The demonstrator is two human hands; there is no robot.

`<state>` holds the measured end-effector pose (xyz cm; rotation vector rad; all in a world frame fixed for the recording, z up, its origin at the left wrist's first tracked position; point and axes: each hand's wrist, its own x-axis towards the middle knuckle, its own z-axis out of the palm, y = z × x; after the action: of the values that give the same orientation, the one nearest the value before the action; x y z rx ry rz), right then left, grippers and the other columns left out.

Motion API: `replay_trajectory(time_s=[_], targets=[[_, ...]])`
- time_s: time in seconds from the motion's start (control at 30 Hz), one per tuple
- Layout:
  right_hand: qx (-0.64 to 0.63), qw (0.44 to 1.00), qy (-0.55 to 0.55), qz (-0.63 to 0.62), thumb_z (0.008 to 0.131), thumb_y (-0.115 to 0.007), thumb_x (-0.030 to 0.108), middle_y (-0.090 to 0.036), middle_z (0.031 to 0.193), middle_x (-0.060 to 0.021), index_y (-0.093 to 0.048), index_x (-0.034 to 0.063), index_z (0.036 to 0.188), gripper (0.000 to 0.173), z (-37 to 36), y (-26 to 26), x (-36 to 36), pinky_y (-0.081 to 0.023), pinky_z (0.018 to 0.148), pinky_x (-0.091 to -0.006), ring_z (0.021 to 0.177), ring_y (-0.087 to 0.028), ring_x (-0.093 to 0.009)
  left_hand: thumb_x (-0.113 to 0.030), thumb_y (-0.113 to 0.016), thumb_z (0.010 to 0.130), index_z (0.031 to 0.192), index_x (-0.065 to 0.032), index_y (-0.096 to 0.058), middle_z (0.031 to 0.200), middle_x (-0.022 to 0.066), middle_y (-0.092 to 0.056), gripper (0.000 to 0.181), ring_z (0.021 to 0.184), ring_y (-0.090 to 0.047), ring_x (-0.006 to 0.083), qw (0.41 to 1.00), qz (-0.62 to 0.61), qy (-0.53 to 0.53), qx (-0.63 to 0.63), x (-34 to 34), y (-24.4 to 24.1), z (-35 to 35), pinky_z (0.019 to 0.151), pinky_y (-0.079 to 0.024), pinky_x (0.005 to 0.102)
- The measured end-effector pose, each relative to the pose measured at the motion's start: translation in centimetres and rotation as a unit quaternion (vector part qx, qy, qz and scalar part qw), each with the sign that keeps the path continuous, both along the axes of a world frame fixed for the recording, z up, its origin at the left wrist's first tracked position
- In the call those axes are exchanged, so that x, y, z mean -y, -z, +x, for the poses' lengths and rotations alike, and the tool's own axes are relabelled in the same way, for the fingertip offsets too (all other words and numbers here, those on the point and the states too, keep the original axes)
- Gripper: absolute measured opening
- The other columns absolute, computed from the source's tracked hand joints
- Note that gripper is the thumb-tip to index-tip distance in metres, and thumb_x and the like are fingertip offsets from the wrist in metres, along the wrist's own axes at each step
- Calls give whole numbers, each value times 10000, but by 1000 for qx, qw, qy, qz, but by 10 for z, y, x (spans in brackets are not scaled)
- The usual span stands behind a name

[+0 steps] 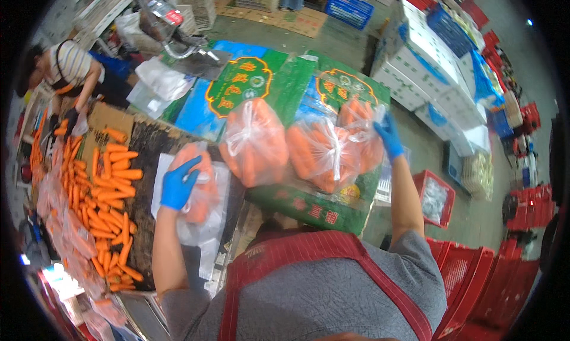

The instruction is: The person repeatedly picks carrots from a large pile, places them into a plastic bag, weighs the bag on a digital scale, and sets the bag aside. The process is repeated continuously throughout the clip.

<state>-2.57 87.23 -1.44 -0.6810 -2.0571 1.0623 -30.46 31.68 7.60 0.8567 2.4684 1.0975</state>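
My left hand (179,183), in a blue glove, lies over a clear bag of carrots (202,198) on the left, fingers and thumb spread across its plastic. Under that bag are white plastic sheets (213,238). My right hand (389,137), gloved alike, grips the plastic at the right side of another carrot bag (356,111); its fingertips are partly hidden. In front of that one stands a tied carrot bag (323,156) with a white knotted top. Another tied carrot bag (254,145) sits between my hands. Green printed sheeting (307,212) lies beneath them.
Loose carrots (111,194) cover the dark tabletop (149,247) at left, beside filled bags (67,221). A co-worker (75,74) bends over the far left end. A metal device (187,51) stands at the back. White boxes (423,65) and red crates (463,274) are at right.
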Motion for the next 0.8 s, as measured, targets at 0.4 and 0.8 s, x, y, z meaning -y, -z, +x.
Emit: replay_trajectory(time_s=[0.4,0.8], targets=[[200,932,-194,232,681,-677,517,-669,880,-74,-619,172,1113,556,-57,-37,151,-477,652,-370,707,-625,-273,-392,-681,754,1405,-170,-299,1346,178,-398,787,1124,-489,381,980,-132,107,-99,-163,65,-10,871,-450,442],[-45,978,36,-202,887,-540,290,-663,917,-101,-651,33,955,288,-23,-27,182,-455,734,-337,853,-618,-231,-240,-593,854,1129,-36,-517,1015,184,-591,351,892,-571,317,983,-108,106,-108,-168,102,-21,754,-465,375]])
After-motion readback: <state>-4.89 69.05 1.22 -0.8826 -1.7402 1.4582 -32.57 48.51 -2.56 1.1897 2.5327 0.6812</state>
